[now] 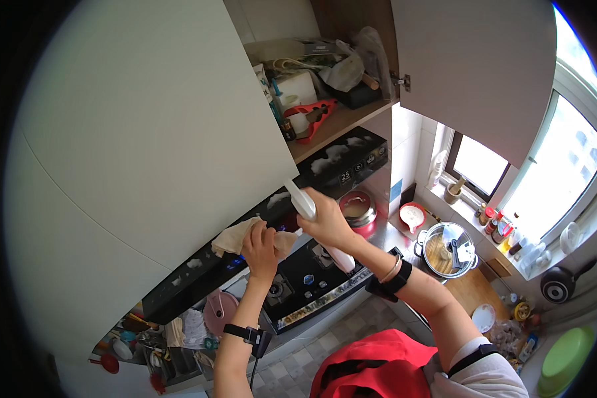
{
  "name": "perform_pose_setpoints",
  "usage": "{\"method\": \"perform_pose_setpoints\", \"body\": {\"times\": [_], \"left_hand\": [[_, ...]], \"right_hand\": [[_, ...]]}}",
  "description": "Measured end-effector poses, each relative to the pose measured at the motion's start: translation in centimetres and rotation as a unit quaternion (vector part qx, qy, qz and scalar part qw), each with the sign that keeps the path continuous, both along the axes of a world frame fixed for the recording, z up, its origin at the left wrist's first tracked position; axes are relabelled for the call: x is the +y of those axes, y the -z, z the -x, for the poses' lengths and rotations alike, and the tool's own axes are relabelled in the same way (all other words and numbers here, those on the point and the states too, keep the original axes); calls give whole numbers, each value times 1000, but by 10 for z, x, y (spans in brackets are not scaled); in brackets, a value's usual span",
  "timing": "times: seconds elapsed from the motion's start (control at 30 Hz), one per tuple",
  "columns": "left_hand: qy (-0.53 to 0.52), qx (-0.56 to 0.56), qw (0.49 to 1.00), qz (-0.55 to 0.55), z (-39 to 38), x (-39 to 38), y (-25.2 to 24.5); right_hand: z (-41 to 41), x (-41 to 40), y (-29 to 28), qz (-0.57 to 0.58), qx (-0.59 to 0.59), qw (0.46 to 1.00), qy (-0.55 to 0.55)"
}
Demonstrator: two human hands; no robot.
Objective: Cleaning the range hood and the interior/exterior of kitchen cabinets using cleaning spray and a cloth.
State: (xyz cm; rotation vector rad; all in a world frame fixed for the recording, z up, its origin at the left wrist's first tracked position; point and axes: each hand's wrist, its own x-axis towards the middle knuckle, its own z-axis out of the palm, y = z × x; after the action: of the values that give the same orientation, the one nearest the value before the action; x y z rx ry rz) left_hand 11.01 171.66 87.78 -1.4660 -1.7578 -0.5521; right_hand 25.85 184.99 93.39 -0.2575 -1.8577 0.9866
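Note:
My right hand [326, 219] grips a white spray bottle [342, 259], its nozzle end pointing up and left at the hood; the fingers cover part of the bottle. A crumpled cream cloth [234, 238] is in my left hand [261, 248], just in front of the hood's lower edge. Whether the cloth touches the hood, I cannot tell. The black range hood [161, 301] runs diagonally under the wall cabinets. White foam patches [330, 158] lie along its front, more of them at the right end. Lit blue marks show on the hood beside the cloth.
An open cabinet door [472, 64] juts out at upper right, beside a packed shelf [346, 119]. Below are a gas hob [298, 293], a red pot [365, 224] and a glass-lidded pot [447, 248]. Bottles [500, 230] line the window sill. Utensils crowd the lower left.

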Motion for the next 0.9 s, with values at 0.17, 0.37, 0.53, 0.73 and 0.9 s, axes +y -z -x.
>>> {"method": "perform_pose_setpoints", "body": {"times": [0.17,0.37,0.53,0.73,0.9], "left_hand": [[-32,29,999,-13,-5,1,-3],[-17,27,999,-34,-8,2,-11],[-37,33,998,-32,-12,7,-13],[-54,40,997,-37,-12,15,-14],[-79,28,996,-26,-17,9,-13]], "right_hand": [[8,26,-58,-4,27,999,18],[25,45,-108,14,117,988,101],[41,58,-121,-1,147,969,198],[68,70,-122,-9,149,962,230],[78,78,-123,28,120,950,287]]}}
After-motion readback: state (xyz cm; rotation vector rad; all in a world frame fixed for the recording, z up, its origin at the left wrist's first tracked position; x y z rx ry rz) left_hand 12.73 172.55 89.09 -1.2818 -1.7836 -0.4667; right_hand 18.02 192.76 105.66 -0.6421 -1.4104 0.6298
